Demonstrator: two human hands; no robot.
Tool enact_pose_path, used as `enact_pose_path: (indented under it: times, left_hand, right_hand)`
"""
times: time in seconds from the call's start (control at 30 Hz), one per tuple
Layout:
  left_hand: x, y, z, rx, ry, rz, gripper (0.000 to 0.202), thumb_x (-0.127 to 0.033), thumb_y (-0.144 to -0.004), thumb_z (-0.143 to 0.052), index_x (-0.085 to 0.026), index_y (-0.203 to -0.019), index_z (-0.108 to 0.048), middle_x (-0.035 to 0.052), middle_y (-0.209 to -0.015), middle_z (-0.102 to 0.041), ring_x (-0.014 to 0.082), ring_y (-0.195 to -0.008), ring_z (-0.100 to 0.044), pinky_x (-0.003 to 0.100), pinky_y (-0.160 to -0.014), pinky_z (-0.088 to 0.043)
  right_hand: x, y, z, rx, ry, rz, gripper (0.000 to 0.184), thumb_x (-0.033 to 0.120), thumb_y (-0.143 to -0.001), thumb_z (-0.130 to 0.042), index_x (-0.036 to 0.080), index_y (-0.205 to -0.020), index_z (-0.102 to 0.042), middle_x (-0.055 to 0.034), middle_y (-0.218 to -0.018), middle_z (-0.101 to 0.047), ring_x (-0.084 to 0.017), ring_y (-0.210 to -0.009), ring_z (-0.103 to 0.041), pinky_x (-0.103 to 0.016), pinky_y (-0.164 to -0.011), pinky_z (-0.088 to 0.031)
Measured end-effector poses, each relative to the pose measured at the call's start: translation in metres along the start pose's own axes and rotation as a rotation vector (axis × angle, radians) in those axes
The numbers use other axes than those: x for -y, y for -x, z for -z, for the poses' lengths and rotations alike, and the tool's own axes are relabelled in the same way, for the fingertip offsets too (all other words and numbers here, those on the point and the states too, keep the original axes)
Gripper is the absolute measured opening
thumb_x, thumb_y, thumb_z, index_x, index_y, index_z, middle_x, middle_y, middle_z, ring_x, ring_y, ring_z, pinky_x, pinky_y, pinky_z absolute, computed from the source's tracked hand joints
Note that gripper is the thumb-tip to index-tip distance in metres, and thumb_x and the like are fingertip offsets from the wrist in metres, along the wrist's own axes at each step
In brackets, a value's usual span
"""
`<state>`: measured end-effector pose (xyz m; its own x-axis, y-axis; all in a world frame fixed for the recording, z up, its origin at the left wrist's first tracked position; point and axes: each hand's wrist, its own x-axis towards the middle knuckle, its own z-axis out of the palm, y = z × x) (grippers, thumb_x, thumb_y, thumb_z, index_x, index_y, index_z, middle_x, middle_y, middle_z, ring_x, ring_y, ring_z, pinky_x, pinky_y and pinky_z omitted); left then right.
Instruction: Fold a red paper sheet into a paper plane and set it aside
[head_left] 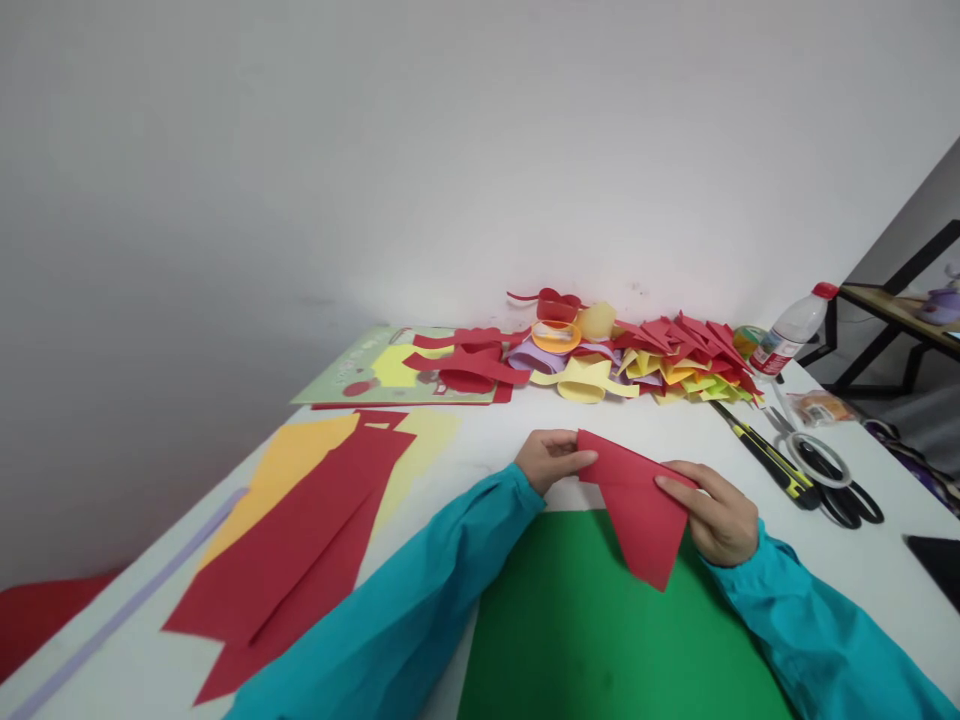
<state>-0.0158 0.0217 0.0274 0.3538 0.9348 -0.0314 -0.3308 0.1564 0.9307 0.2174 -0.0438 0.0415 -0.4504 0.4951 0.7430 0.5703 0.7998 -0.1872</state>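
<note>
A folded piece of red paper is held up between both hands, above a green sheet. My left hand pinches its upper left corner, thumb in front. On the right side, my right hand grips the paper with the thumb on its face and the other fingers partly behind. One pointed flap of the paper hangs down between the hands. Both of my sleeves are teal.
Red paper sheets lie at left over orange paper. Along the wall sit folded red papers and cut-out shapes. A utility knife, scissors, a tape roll and a bottle are at right.
</note>
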Motion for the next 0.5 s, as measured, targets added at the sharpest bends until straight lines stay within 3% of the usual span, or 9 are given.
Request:
enact_pose_path:
  times: [0.1,0.17,0.27,0.37,0.5]
  left_hand:
    - [0.000,0.002,-0.001,-0.030,-0.027,-0.030,0.035,-0.032,-0.049,-0.080,-0.009,-0.073,-0.068,0.0049,-0.062,-0.068,0.0192,-0.061,-0.064,0.031,-0.062,-0.052]
    - [-0.001,0.002,-0.001,-0.043,-0.036,-0.047,0.034,-0.034,-0.051,-0.079,-0.009,-0.070,-0.067,0.0046,-0.058,-0.067,0.0172,-0.053,-0.062,0.030,-0.054,-0.052]
    - [-0.002,0.001,0.001,-0.053,-0.051,-0.072,0.034,-0.036,-0.051,-0.079,-0.009,-0.066,-0.066,0.0045,-0.053,-0.065,0.0152,-0.045,-0.060,0.027,-0.047,-0.050]
    - [-0.002,-0.001,0.003,-0.058,-0.065,-0.089,0.034,-0.035,-0.049,-0.080,-0.008,-0.065,-0.066,0.0044,-0.051,-0.065,0.0145,-0.042,-0.058,0.025,-0.044,-0.049]
    - [-0.001,-0.003,0.004,-0.058,-0.074,-0.105,0.033,-0.034,-0.049,-0.081,-0.009,-0.065,-0.067,0.0036,-0.050,-0.065,0.0137,-0.042,-0.058,0.025,-0.044,-0.049]
  right_hand:
    - [0.002,0.002,-0.002,-0.006,-0.127,-0.085,0.047,0.009,-0.083,-0.042,0.025,-0.127,-0.047,-0.0093,-0.112,-0.059,-0.020,-0.100,-0.058,-0.031,-0.082,-0.050]
    - [0.002,0.004,-0.003,-0.069,-0.243,-0.248,0.044,0.016,-0.086,-0.041,0.024,-0.129,-0.044,-0.0085,-0.110,-0.061,-0.020,-0.096,-0.059,-0.033,-0.082,-0.050]
    - [0.001,0.006,-0.006,-0.173,-0.485,-0.516,0.038,0.028,-0.088,-0.041,0.022,-0.126,-0.046,-0.0071,-0.099,-0.066,-0.018,-0.077,-0.063,-0.031,-0.069,-0.053]
    - [-0.001,0.004,-0.011,-0.165,-0.616,-0.642,0.032,0.038,-0.082,-0.052,0.021,-0.107,-0.059,-0.0044,-0.081,-0.069,-0.016,-0.063,-0.062,-0.026,-0.055,-0.051]
    - [0.002,-0.001,-0.017,-0.187,-0.505,-0.795,0.022,0.039,-0.070,-0.066,0.019,-0.079,-0.066,-0.0013,-0.062,-0.066,-0.013,-0.054,-0.058,-0.022,-0.049,-0.046]
